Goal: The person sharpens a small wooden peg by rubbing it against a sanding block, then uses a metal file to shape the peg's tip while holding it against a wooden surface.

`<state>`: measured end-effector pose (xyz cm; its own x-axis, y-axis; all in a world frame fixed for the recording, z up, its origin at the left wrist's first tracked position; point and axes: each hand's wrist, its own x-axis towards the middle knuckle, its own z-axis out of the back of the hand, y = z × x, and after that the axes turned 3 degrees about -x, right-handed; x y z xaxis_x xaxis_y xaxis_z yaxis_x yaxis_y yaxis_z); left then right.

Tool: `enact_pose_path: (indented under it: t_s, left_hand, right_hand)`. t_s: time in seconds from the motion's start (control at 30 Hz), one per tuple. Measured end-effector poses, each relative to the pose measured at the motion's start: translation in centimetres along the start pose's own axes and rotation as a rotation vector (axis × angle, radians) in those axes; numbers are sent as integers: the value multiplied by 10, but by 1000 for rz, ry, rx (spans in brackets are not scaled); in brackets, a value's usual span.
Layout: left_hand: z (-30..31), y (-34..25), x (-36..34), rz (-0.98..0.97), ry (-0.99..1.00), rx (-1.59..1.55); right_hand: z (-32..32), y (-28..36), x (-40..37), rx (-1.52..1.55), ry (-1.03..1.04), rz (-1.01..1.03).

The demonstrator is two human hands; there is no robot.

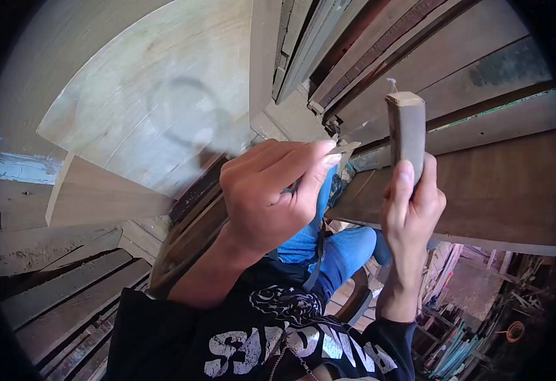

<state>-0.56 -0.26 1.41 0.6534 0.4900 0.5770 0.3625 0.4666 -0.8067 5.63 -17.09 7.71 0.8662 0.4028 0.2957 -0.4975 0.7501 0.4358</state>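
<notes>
We count one left hand [268,187], one right hand [412,206], one block [407,130], one thin pointy bit [346,147], one black shirt [182,336] and one orange coil [515,331]

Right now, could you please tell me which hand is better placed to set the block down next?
Probably the right hand: it grips the block by its lower end, while the left hand pinches a thin piece apart from it.

Wearing black shirt [240,315]; distressed white lettering [328,346] is crossing its chest, white line-art print [287,303] is sitting nearer its hem. Chain [280,355] is hanging over the shirt; blue jeans [348,251] are showing below it.
</notes>
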Motion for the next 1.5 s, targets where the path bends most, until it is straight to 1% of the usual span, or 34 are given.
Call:
enact_pose_path:
  t_s: [0.1, 0.17, 0.33, 0.43, 0.57, 0.63, 0.7, 0.77, 0.8, 0.9, 0.97, 1.1, 1.13, 1.17, 1.23, 1.27, 1.3, 1.37, 1.43, 1.5]
  left_hand:
    - [1, 1, 1, 33, -48, -56]
    - [2, 2, 3, 9, -18, -66]
    - [4, 0, 2, 99, 19, -119]
    - [4, 3, 2, 66, -2, -124]
    - [5, 1, 2, 85, 0, -120]
    - [4, 2, 1, 59, 5, -101]
    - [4, 4, 1, 32, 10, -82]
    - [3, 6, -1, 74, 4, -63]
    - [2, 7, -2, 74, -31, -80]
    - [-1, 4, -3, 76, -28, -28]
    - [-2, 3, -4, 77, 10, -38]
    - [-7, 6, -6, 90, -66, -99]
    - [-3, 4, -6, 105, -6, -83]
    - [-1, 3, -7, 119, 51, -67]
    - [-5, 6, -8, 95, 44, -89]
    - [-6, 5, -7, 102, 21, -89]
    - [-5, 5, -6, 110, -6, -86]
    - [-3, 5, -5, 111, -2, -75]
    - [-7, 6, -6, 89, -11, -65]
    - [-5, 0, -6, 118, 16, -42]
  right_hand:
    - [1, -1, -7, 36, -27, 17]
    - [-1, 2, -13, 70, -17, 17]
    - [-4, 11, -23, 137, 26, -27]
    - [-1, 13, -26, 150, 47, -7]
    - [3, 16, -29, 179, 82, -4]
    - [-1, 16, -29, 15, 105, 76]
    - [-6, 21, -25, -29, 89, 110]
    - [-11, 25, -19, -52, 89, 135]
    - [-11, 23, -22, -53, 90, 135]
    - [-14, 18, -25, -70, 78, 181]
    - [-16, 17, -22, -44, 57, 170]
    - [-18, 20, -20, -24, 58, 196]
    - [-19, 16, -25, 5, 66, 159]
    - [-20, 17, -21, 8, 70, 167]
    - [-18, 20, -11, -17, 77, 139]
    - [-17, 25, -9, -68, 81, 171]
    - [-18, 24, -11, -51, 56, 201]
    - [-17, 16, -23, -17, 68, 137]
    - [-18, 20, -14, -42, 80, 161]
    - [-17, 30, -8, -67, 78, 164]
